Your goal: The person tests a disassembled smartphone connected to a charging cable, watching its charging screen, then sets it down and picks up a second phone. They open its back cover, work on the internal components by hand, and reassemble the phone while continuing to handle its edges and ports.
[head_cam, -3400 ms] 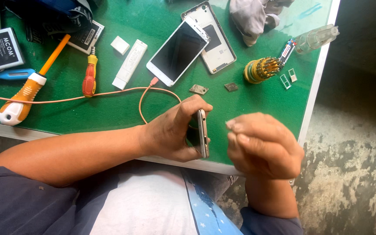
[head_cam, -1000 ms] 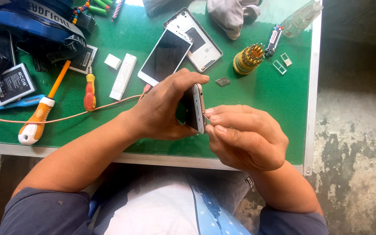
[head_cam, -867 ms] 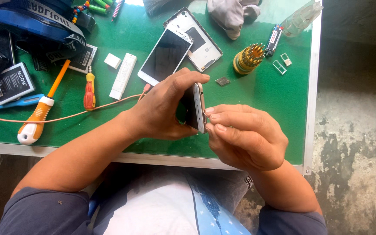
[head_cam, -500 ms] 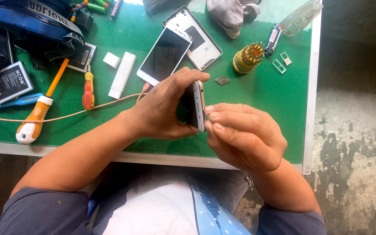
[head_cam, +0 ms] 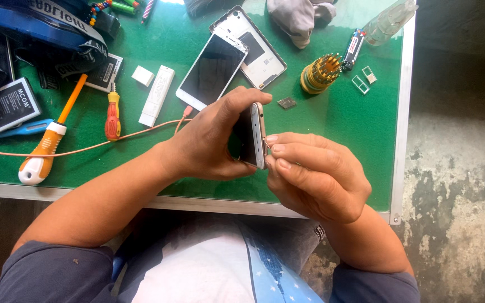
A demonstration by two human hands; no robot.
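1. Closest to us, our lap shows below the table edge: a white shirt front and dark blue sleeves, with a blue star-patterned cloth (head_cam: 270, 269) lying between them.
2. Our left hand (head_cam: 209, 143) wraps around a slim phone (head_cam: 252, 136) held on edge just above the near side of the table; the fingers curl over its top and the thumb sits underneath.
3. Our right hand (head_cam: 315, 177) is closed into a narrow pinch, fingertips pressed to the phone's side edge, where a tiny thin metal piece (head_cam: 267, 144) sits between them; what it is, we cannot tell.
4. The table (head_cam: 366, 140) is covered in green felt with a pale metal rim, and stands over a rough, stained concrete floor (head_cam: 461, 168) to the right.
5. A thin orange cable (head_cam: 85, 147) runs across the felt from the left edge toward our left hand.
6. Beyond it lie an orange-handled screwdriver (head_cam: 49, 147), a small red-and-yellow screwdriver (head_cam: 112, 109) and a white stick-shaped block (head_cam: 156, 95).
7. Further back a white phone (head_cam: 211, 70) rests partly over an opened white phone back (head_cam: 259, 53).
8. To the right stands a round yellow bit holder (head_cam: 320, 73), with a small metal plate (head_cam: 287, 102) beside it.
9. At the far edge lie a grey cloth (head_cam: 298, 14) and a clear bottle (head_cam: 388, 19); at far left, a battery (head_cam: 11, 104) and a blue bag (head_cam: 40, 25).
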